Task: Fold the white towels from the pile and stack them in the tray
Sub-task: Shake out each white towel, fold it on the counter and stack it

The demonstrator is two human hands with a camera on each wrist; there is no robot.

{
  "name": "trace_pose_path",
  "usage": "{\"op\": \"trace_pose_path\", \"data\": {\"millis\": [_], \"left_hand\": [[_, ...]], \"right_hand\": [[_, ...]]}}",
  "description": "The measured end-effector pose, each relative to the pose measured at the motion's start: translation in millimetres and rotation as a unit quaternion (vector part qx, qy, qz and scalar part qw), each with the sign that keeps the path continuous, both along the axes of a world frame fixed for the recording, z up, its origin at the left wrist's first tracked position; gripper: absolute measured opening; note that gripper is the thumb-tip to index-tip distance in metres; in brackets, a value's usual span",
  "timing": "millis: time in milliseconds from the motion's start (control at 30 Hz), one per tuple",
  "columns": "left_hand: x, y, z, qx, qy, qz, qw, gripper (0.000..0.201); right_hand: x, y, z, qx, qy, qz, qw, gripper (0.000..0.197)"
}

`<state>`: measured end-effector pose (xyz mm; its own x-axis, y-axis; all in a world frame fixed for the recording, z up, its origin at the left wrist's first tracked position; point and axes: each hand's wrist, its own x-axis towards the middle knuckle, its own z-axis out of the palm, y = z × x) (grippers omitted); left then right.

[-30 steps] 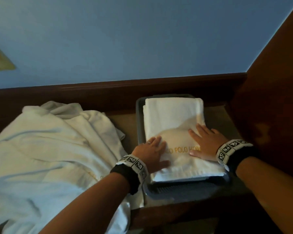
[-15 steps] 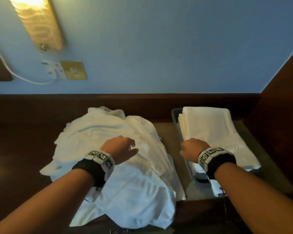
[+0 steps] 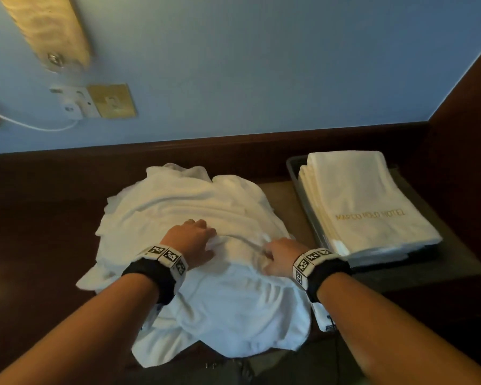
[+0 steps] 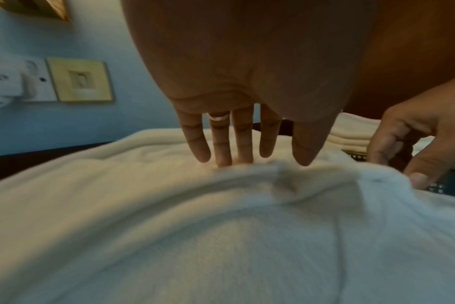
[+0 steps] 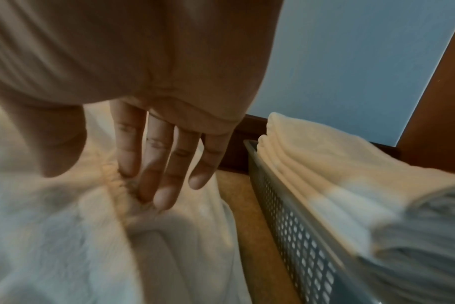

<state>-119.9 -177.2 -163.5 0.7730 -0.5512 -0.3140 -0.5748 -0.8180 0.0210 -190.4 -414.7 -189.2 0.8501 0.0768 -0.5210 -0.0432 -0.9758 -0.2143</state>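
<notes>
A crumpled pile of white towels point(image 3: 206, 212) lies in the middle of the dark table. To its right stands a grey mesh tray point(image 3: 292, 165) holding a neat stack of folded towels point(image 3: 367, 195), the top one with gold lettering. My left hand point(image 3: 190, 240) rests on top of the pile; in the left wrist view its straight fingers point(image 4: 221, 144) touch the cloth point(image 4: 195, 236). My right hand point(image 3: 281, 252) lies on the pile's right side. Its extended fingers point(image 5: 153, 164) reach into a bunched ridge of towel point(image 5: 65, 236), the thumb apart. The tray wall point(image 5: 286, 216) is just right of it.
A strip of tan surface point(image 3: 283, 207) separates pile and tray. A wooden panel point(image 3: 469, 162) closes the right side, and a dark wood rail runs along the blue wall. On the wall are a white plug point(image 3: 75, 102), a brass plate point(image 3: 113, 100) and a lamp point(image 3: 47, 31).
Both hands left the folded towel in the tray, where they lay flat, and moved left onto the pile; the right hand arrived last. The view has swung left.
</notes>
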Motion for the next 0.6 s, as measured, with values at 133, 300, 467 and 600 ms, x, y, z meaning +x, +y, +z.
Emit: {"op": "trace_pose_path", "data": {"millis": [133,300,467,600], "left_hand": [[9,-10,-12,0.054,0.001,-0.023,0.998,0.044],[26,-9,2,-0.076,0.071,0.074,0.992,0.011],[53,-10,73,-0.223,0.037,0.071,0.971,0.015],[74,1,146,-0.257,-0.032,0.042,0.965,0.014]], "right_hand": [[5,-1,-19,0.018,0.004,-0.023,1.000,0.038],[22,-7,-10,0.018,0.036,0.015,0.999,0.031],[49,-17,43,0.038,-0.059,-0.041,0.997,0.027],[63,-14,112,0.088,-0.181,-0.103,0.974,0.022]]}}
